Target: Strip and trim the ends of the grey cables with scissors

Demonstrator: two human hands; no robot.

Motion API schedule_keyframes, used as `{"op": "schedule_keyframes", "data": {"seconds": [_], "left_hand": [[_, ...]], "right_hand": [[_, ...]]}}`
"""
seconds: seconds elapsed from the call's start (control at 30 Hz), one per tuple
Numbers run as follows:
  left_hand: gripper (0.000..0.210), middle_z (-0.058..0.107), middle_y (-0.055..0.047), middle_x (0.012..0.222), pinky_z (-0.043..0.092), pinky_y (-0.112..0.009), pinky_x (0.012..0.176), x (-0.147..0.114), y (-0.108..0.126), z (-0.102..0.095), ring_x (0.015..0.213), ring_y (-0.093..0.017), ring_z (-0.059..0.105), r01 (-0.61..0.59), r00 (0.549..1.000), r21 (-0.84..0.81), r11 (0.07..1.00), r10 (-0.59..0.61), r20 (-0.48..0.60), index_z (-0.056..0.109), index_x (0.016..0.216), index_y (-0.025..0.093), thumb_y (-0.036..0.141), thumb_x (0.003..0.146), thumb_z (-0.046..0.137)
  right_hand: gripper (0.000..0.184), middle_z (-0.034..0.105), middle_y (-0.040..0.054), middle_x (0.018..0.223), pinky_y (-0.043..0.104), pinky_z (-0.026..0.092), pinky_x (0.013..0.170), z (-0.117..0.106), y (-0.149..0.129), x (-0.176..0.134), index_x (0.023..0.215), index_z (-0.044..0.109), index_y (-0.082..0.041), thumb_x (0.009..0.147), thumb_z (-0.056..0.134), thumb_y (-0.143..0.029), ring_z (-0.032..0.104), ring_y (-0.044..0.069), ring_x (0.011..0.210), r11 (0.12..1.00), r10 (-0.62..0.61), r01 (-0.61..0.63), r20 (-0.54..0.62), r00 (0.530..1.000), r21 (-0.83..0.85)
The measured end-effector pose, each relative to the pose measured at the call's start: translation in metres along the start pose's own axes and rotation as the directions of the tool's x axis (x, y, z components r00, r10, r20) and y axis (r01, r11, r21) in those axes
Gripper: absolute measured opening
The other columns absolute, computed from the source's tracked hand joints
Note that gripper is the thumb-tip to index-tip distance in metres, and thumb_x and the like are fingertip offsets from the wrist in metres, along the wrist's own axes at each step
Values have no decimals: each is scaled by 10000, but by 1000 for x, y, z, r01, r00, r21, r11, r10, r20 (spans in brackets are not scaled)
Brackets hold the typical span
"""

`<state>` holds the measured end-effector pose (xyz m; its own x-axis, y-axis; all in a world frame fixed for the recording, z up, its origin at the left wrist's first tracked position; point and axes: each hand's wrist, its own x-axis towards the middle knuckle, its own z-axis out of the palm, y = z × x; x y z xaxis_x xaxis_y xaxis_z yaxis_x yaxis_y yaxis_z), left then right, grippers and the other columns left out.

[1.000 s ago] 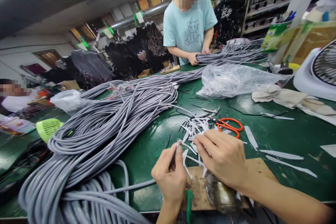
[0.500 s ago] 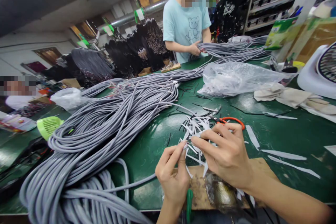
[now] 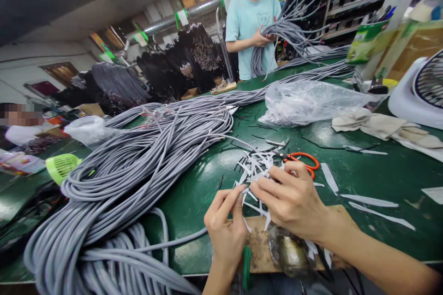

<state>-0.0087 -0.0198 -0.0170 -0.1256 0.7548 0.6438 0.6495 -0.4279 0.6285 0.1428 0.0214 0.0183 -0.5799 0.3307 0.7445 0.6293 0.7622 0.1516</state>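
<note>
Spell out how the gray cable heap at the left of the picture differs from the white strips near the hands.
The gray cable heap is made of long, round, looped lengths; the white strips are short and flat. The heap sprawls widely, while the strips form a small, messy pile with a few lying apart. Both rest on the green tabletop.

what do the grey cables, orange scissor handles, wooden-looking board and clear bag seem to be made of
The grey cables look sheathed in smooth plastic or rubber with a soft sheen: even colour, rounded bends. The scissor handles seem plastic or plastic-coated, given their uniform orange. The board is probably unpainted wood: tan, with dark stains. The bag looks like thin, glossy plastic film: see-through and crinkled.
</note>
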Motion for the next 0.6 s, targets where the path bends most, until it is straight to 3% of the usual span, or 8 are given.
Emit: {"op": "schedule_keyframes", "data": {"seconds": [0.13, 0.27, 0.37, 0.47, 0.53, 0.6], "left_hand": [[193, 626, -35, 770, 445, -231, 629, 4, -2, -3, 682, -134, 580, 47, 996, -18, 999, -46, 76, 677, 916, 183, 123, 836, 512], [170, 626, -29, 743, 441, -226, 617, 6, -5, -7, 677, -138, 581, 107, 985, -77, 991, -95, 141, 686, 881, 176, 164, 836, 522], [170, 624, -29, 719, 442, -225, 601, 7, -6, -8, 658, -138, 573, 155, 968, -167, 974, -116, 222, 694, 840, 163, 179, 839, 524], [174, 617, -29, 682, 430, -221, 569, 7, -4, -7, 623, -132, 557, 188, 957, -213, 959, -130, 257, 694, 787, 148, 189, 836, 532], [168, 617, -29, 676, 420, -220, 562, 7, -2, -6, 616, -131, 552, 203, 958, -205, 957, -151, 245, 694, 796, 145, 195, 833, 538], [166, 605, -24, 650, 407, -219, 544, 6, -1, -6, 594, -128, 539, 209, 960, -186, 960, -165, 228, 694, 809, 143, 201, 832, 540]], "right_hand": [[244, 550, 7, 654, 325, 246, 664, 3, 5, 1, 697, 586, -143, 840, 403, -69, 434, 152, 690, 999, -44, 43, 48, 998, 22], [202, 552, 3, 639, 300, 250, 635, 6, 7, 2, 670, 588, -155, 817, 460, -101, 435, 135, 646, 959, 92, -118, 113, 989, 258], [185, 562, -17, 628, 244, 289, 585, 10, 4, 4, 672, 594, -156, 836, 507, -154, 455, 100, 596, 777, 207, -316, 252, 945, 544], [225, 532, -33, 570, 194, 313, 502, 12, 1, 6, 647, 578, -146, 855, 498, -181, 443, 76, 520, 591, 297, -468, 362, 883, 657], [224, 542, -27, 576, 187, 321, 478, 11, 2, 7, 664, 583, -144, 861, 487, -190, 446, 75, 503, 577, 389, -503, 325, 862, 644], [155, 585, -7, 646, 190, 349, 503, 8, 3, 7, 764, 615, -144, 853, 504, -206, 484, 83, 536, 649, 397, -442, 220, 891, 619]]}}
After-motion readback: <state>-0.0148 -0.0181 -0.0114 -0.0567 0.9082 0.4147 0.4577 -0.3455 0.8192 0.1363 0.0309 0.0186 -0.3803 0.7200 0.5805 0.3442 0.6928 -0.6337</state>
